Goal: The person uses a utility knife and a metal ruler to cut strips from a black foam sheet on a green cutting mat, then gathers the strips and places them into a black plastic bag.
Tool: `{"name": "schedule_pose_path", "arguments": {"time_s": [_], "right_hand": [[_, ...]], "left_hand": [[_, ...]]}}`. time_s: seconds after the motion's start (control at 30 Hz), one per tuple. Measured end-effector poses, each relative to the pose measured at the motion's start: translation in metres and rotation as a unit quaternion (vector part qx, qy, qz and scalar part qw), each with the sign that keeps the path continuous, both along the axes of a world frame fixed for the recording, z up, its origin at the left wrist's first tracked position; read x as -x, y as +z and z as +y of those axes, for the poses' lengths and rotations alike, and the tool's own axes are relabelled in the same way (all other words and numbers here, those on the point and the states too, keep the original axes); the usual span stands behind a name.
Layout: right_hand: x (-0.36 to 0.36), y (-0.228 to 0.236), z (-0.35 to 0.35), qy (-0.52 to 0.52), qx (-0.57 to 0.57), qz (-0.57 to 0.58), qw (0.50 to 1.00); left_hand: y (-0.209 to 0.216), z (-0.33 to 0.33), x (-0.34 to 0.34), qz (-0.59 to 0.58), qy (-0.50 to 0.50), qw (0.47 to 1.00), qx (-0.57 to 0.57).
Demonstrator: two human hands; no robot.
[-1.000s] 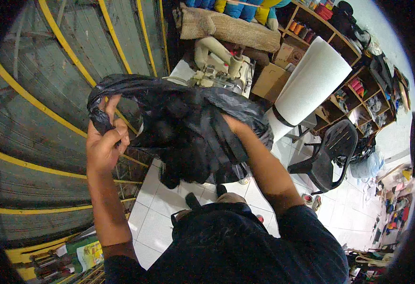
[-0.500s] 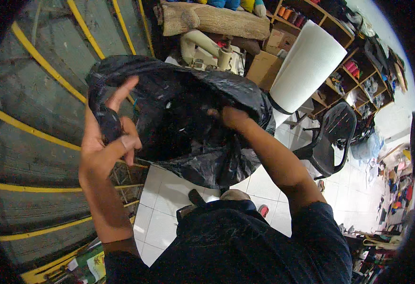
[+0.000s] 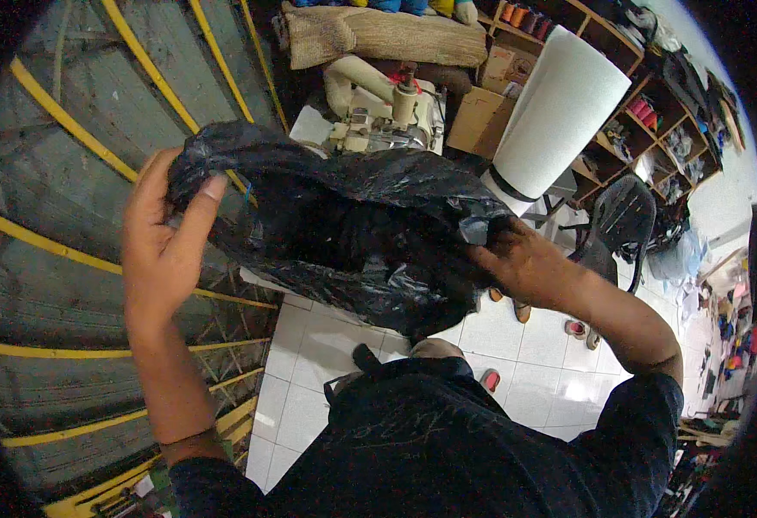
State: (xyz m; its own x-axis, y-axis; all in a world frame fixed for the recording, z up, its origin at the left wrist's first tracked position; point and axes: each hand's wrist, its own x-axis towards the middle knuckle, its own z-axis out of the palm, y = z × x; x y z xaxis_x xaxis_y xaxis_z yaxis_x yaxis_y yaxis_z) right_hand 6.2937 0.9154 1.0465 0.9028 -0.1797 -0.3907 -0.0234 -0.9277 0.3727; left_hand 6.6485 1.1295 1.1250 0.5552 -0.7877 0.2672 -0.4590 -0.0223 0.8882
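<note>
A black plastic bag (image 3: pixel 353 293) stretches between my hands, its mouth facing up and its inside dark. On the left, my left hand (image 3: pixel 158 229) grips the bunched rim, thumb on the near side and fingers wrapped behind. At the opposite end my right hand (image 3: pixel 525 259) is closed on the rim, its fingertips partly hidden by the plastic. What lies deep in the bag, if anything, is too dark to make out.
Beyond the bag stands a cream sewing machine (image 3: pixel 387 112). A white foam roll (image 3: pixel 560 112) leans beside cardboard boxes (image 3: pixel 482 121). A black chair (image 3: pixel 624 224) is at right. Yellow-barred metal panels (image 3: pixel 68 233) line the left. Several shoes (image 3: pixel 577 330) lie on white tiles.
My right hand has come out of the bag and moved right to grip its rim. The left hand's fingers have closed on the plastic. The opening is narrower and pulled wider sideways.
</note>
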Motion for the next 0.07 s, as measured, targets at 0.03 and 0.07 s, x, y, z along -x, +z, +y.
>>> {"name": "schedule_pose_path", "arguments": {"time_s": [0.03,0.07], "right_hand": [[0.0026,0.0203,-0.0035,-0.013,-0.078,0.005,0.997],[0.0046,0.0212,-0.0026,-0.016,-0.076,0.002,0.997]], "left_hand": [[0.0035,-0.0011,-0.0047,-0.213,-0.018,0.976,0.037],[0.0096,-0.0002,-0.0106,-0.416,-0.035,0.905,0.078]]}}
